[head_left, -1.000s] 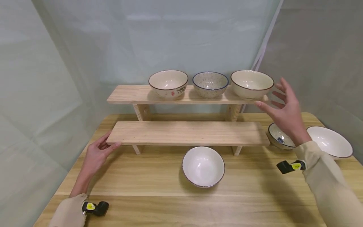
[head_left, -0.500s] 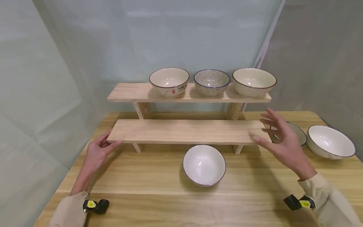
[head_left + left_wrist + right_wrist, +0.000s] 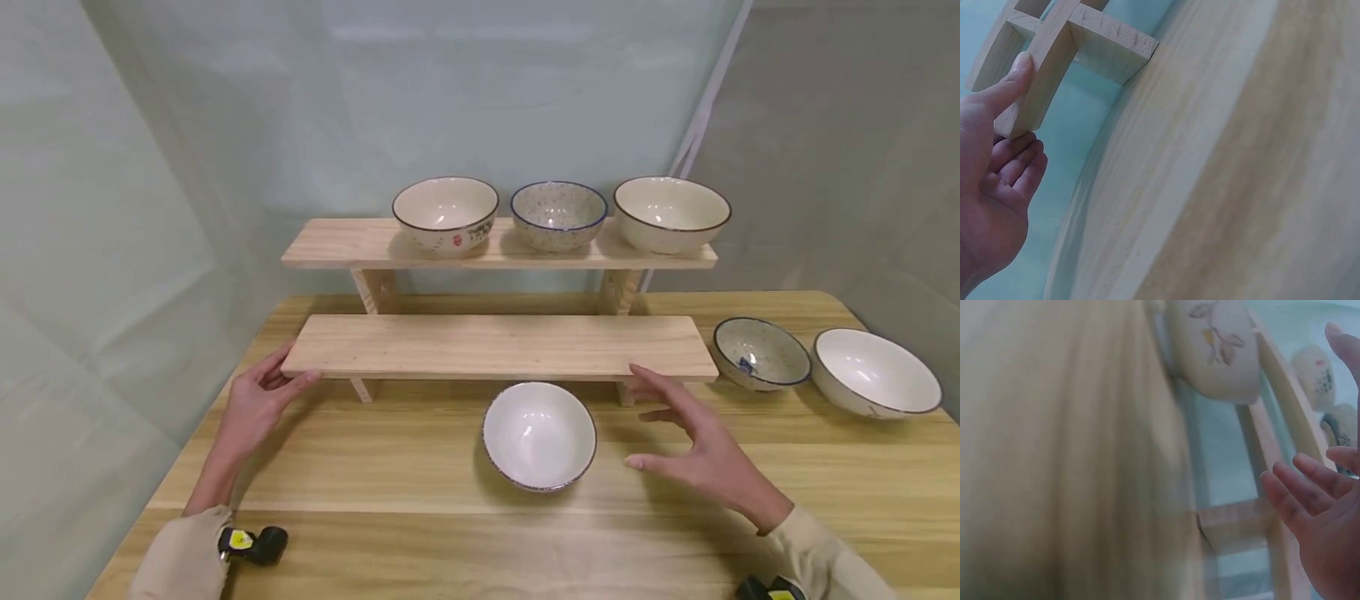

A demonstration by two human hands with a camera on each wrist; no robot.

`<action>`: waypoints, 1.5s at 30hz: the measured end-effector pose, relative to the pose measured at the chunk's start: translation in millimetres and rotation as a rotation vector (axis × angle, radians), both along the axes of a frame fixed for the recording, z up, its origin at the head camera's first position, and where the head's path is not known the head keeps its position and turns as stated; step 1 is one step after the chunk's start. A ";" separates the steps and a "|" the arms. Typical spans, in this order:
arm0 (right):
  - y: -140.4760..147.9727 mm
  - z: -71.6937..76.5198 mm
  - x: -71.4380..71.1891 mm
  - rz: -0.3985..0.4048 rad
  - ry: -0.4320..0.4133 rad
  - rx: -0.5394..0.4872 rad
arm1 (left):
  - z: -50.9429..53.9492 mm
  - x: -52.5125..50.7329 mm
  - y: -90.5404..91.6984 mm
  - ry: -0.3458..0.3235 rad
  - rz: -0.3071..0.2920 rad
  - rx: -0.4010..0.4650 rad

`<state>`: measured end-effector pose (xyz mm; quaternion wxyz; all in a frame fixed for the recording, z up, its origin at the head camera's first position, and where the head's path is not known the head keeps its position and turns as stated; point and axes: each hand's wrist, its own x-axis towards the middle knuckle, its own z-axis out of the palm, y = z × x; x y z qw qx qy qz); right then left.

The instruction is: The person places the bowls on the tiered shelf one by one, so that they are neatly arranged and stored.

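Note:
The left hand point(image 3: 255, 410) grips the left end of the lower shelf board point(image 3: 495, 348), thumb on top and fingers beneath; the left wrist view shows this hand point(image 3: 997, 181) pinching the board's end point(image 3: 1044, 84). The right hand point(image 3: 701, 454) hovers over the table, right of a white bowl point(image 3: 538, 437) with a dark speckled rim, thumb and fingers spread, holding nothing. In the right wrist view the right hand point(image 3: 1329, 519) shows parted fingers, and the bowl's outside point(image 3: 1216, 350) bears a branch pattern.
Three bowls stand on the upper shelf point(image 3: 337, 243): a cream one point(image 3: 446, 217), a speckled one point(image 3: 558, 218) and another cream one point(image 3: 671, 217). On the table point(image 3: 375, 550), at the right, are a grey bowl point(image 3: 761, 354) and a white bowl point(image 3: 876, 373).
The right hand has come down from beside the upper right bowl, past the lower shelf's right end, then left toward the front bowl. The left hand keeps its grip on the board.

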<state>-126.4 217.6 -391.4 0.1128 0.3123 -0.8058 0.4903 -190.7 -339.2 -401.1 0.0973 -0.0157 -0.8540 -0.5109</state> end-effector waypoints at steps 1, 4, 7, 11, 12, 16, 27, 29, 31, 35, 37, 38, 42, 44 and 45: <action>-1.7 -2.3 0.7 0.007 -0.010 0.001 | 0.2 0.2 0.1 -0.001 0.001 0.004; -7.5 -8.4 2.9 0.032 -0.040 0.009 | 0.6 0.9 0.2 -0.005 -0.001 0.017; -13.1 -12.3 4.8 0.041 -0.056 0.027 | 0.8 1.3 0.2 -0.008 -0.004 0.026; -18.9 -15.5 5.1 0.036 -0.091 0.047 | 0.8 0.9 0.2 -0.016 -0.001 0.018; -20.4 -16.2 4.8 0.036 -0.103 0.049 | 0.8 1.0 0.2 -0.018 0.001 0.014; -25.9 -19.6 3.5 0.044 -0.150 0.051 | 0.7 0.9 0.0 -0.023 0.007 0.005; -40.4 -31.4 1.3 0.079 -0.220 0.006 | 0.6 0.9 0.3 -0.004 -0.003 0.020; -45.0 -32.5 0.4 0.077 -0.223 0.004 | 0.3 0.8 0.2 0.002 -0.008 0.027; -49.5 -32.8 -0.2 0.075 -0.234 -0.002 | -0.2 0.4 -0.1 0.007 -0.012 0.035; -58.0 -33.6 -1.2 0.076 -0.267 -0.024 | -0.6 -0.3 -0.9 0.014 -0.013 0.031; -61.7 -33.7 -1.3 0.069 -0.273 -0.024 | -0.6 -0.4 -1.1 0.017 -0.009 0.026; -63.6 -33.8 -1.1 0.061 -0.281 -0.023 | -0.6 -0.5 -1.2 0.017 -0.008 0.025; -69.8 -33.6 1.2 0.032 -0.313 -0.017 | -0.5 -0.6 -1.0 0.012 -0.004 0.022; -72.1 -33.2 2.7 0.022 -0.333 -0.025 | -0.5 -0.5 -0.7 0.011 -0.003 0.018; -73.0 -33.0 3.4 0.017 -0.342 -0.029 | -0.4 -0.4 -0.5 0.011 -0.002 0.016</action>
